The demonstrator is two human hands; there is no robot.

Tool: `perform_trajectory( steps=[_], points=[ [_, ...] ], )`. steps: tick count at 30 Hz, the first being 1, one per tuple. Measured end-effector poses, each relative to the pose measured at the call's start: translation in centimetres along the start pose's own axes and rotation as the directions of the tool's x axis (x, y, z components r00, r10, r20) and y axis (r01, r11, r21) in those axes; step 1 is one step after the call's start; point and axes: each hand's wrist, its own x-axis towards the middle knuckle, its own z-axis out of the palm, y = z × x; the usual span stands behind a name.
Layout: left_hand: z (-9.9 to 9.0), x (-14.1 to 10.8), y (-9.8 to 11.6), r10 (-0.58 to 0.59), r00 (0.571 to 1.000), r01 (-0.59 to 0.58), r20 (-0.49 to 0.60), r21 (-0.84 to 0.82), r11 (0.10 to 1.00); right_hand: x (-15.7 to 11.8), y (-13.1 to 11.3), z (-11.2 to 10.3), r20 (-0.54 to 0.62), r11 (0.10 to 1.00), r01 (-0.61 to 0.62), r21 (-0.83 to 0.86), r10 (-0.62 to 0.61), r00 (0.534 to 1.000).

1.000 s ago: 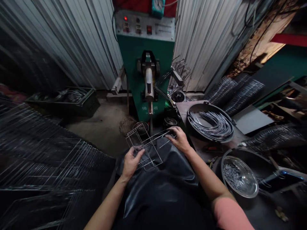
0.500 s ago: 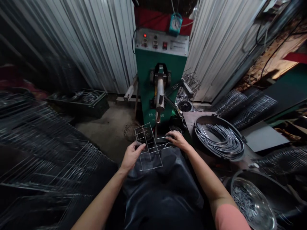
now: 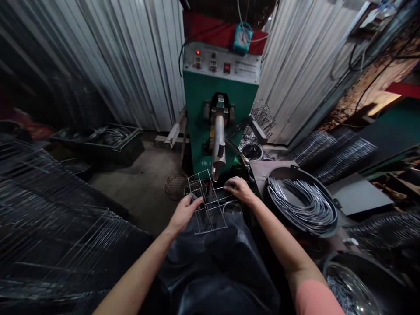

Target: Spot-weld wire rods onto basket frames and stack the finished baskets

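A small wire grid [image 3: 210, 209] is tilted above my dark apron, in front of the green machine [image 3: 197, 109]. My left hand [image 3: 187, 211] is closed on the grid's left side, thumb on top. My right hand [image 3: 239, 190] pinches a thin wire piece [image 3: 219, 187] whose end reaches to the grid's right edge. Whether the wire touches the grid I cannot tell. The machine's metal electrode arm [image 3: 219, 140] points down just above the grid's top end.
At the right, a round pan [image 3: 333, 227] holds bent wires, and a bowl [image 3: 364, 280] of small metal pieces sits lower. Stacked wire racks [image 3: 59, 227] fill the left side. A green crate [image 3: 126, 151] stands on the floor at the back left.
The view has shifted a little. The grid and my left hand have moved slightly right, nearer my right hand, and the wire's end now lies at the grid's edge.
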Motion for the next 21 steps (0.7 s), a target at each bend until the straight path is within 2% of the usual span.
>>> perform_trajectory(
  steps=[9,21],
  points=[
    [0.7,2.1,0.1,0.005,1.0,-0.003,0.022,-0.077,0.997,1.0,1.9,-0.6,0.019,1.0,-0.005,-0.02,0.005,1.0],
    [0.9,3.1,-0.4,0.012,1.0,-0.012,0.006,-0.084,0.996,2.2,2.5,-0.5,0.027,1.0,0.006,0.0,-0.006,1.0]
  ],
)
